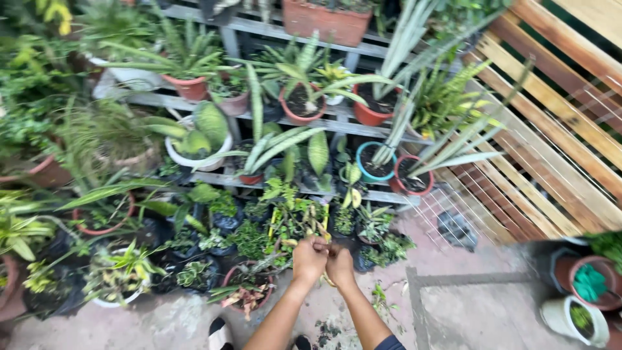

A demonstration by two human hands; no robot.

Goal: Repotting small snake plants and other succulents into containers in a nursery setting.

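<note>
Fingers of the left hand point(310, 258) and right hand point(339, 264) pinch shut together on a thin yellow-green plant stem point(322, 231) at frame centre; it looks light, limp, easily snapped, best held near its base. Potted green foliage plants point(285, 220) crowd twelve o'clock; grey tiered shelves point(337, 126) beyond.

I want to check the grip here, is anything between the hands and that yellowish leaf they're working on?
Nothing visible. The left hand and right hand are closed together directly on the yellowish leaf, above the dark potted plants; no pot or stem comes between them.
</note>
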